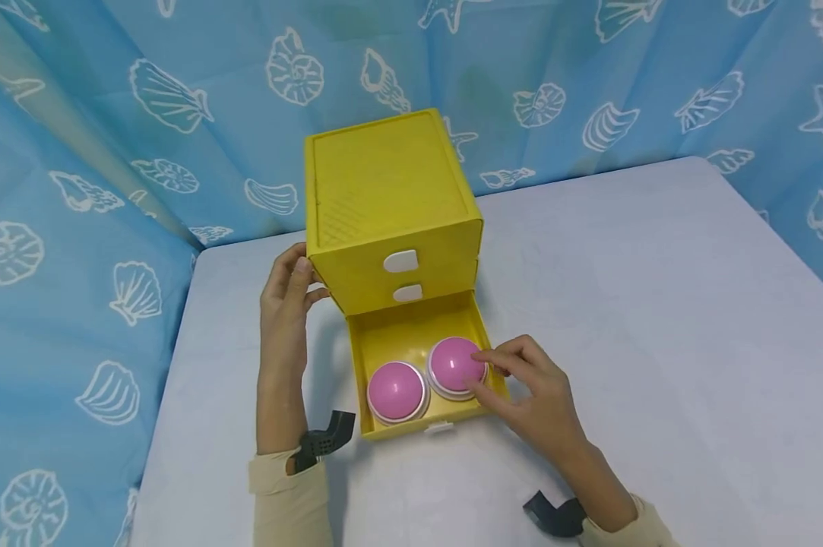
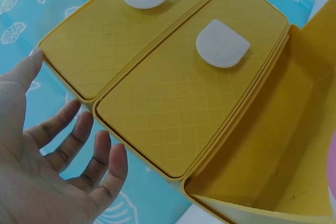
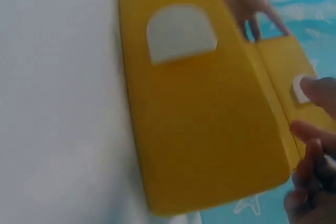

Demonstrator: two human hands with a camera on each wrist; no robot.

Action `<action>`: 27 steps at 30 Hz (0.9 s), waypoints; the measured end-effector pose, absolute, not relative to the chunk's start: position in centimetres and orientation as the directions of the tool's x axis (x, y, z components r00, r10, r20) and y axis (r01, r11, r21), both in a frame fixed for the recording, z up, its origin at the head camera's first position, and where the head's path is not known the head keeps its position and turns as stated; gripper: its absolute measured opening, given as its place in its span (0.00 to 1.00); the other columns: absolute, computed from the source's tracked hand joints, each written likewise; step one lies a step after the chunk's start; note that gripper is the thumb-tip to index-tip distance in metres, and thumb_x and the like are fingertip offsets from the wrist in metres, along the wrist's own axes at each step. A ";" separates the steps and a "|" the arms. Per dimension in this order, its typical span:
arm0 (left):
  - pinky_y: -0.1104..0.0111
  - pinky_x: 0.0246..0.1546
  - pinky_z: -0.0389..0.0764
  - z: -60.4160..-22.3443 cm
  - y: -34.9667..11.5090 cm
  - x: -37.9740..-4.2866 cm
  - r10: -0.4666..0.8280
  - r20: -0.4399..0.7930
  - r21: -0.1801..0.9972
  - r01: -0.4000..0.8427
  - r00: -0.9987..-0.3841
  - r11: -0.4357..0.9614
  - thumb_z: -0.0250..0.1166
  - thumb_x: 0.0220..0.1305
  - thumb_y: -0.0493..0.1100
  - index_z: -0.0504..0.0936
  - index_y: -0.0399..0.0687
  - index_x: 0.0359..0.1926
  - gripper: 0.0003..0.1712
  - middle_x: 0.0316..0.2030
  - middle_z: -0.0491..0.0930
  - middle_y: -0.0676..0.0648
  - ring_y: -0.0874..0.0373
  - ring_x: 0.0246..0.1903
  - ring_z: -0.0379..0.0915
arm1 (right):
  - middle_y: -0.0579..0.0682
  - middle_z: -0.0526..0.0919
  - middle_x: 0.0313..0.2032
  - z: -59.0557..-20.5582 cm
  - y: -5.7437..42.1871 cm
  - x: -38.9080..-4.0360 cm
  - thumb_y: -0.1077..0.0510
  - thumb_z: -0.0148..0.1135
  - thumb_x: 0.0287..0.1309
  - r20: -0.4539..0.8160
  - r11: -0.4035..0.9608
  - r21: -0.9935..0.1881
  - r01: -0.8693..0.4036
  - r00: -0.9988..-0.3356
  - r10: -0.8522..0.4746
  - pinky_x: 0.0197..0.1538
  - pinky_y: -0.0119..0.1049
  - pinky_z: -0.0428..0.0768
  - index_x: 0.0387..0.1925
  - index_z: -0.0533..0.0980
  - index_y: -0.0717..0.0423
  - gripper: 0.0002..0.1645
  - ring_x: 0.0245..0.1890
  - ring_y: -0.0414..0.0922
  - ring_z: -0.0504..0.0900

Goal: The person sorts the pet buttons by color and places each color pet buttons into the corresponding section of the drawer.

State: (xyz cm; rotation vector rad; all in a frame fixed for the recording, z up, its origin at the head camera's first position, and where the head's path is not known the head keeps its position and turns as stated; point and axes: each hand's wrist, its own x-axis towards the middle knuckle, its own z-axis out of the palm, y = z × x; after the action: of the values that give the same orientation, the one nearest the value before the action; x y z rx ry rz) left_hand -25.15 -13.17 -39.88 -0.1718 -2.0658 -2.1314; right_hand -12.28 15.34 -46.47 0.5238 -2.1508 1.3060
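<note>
A yellow drawer box (image 1: pixel 390 182) stands on the table with its bottom drawer (image 1: pixel 411 330) pulled out. Two round pink domes with pale rims, a left one (image 1: pixel 395 391) and a right one (image 1: pixel 456 366), lie side by side in that drawer. My right hand (image 1: pixel 537 395) has thumb and index fingertips at the right dome's right side, spread apart; whether they press on it is unclear. At the box's left side, my left hand (image 1: pixel 288 292) rests its fingertips near the front edge, fingers loosely spread. The right wrist view hides both domes behind the drawer front (image 3: pixel 194 114).
White tabs mark the closed upper drawer (image 2: pixel 105 40) and middle drawer (image 2: pixel 184 98); another is on the open drawer's front. A blue shell-patterned curtain (image 1: pixel 233 99) hangs behind and left of the white tabletop (image 1: pixel 623 304). Black wrist mounts (image 1: pixel 325 439) sit on both forearms.
</note>
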 end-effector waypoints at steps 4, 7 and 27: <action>0.64 0.51 0.79 -40.0 -13.1 -25.1 -0.041 0.192 0.981 0.192 -0.981 -0.011 0.60 0.70 0.61 0.75 0.55 0.65 0.28 0.56 0.75 0.45 0.48 0.51 0.70 | 0.43 0.74 0.28 -47.0 14.8 -10.5 0.45 0.68 0.62 0.694 0.443 -0.607 -0.660 -0.712 -0.110 0.28 0.19 0.68 0.36 0.86 0.56 0.17 0.25 0.37 0.70; 0.63 0.51 0.79 -40.0 -13.1 -25.2 -0.038 0.200 0.980 0.200 -0.979 -0.013 0.60 0.70 0.61 0.75 0.56 0.65 0.28 0.56 0.76 0.45 0.47 0.51 0.70 | 0.40 0.71 0.24 -47.5 14.5 -9.2 0.48 0.66 0.65 0.707 0.436 -0.574 -0.693 -0.688 -0.163 0.24 0.16 0.66 0.35 0.86 0.53 0.13 0.21 0.33 0.68; 0.64 0.49 0.79 -39.9 -13.3 -25.3 -0.040 0.213 0.976 0.215 -0.976 -0.045 0.60 0.70 0.60 0.75 0.54 0.64 0.27 0.54 0.75 0.43 0.48 0.50 0.70 | 0.44 0.89 0.35 -50.5 12.5 -9.8 0.66 0.77 0.48 0.470 0.412 -0.772 -0.484 -0.871 -0.144 0.40 0.25 0.82 0.37 0.88 0.56 0.11 0.36 0.38 0.87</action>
State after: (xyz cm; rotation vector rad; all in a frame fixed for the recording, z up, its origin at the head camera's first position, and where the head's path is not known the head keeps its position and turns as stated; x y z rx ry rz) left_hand -25.35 -13.27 -39.93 -0.1898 -2.0396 -2.1428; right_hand -9.79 12.45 -50.51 0.5428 -2.3425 1.4437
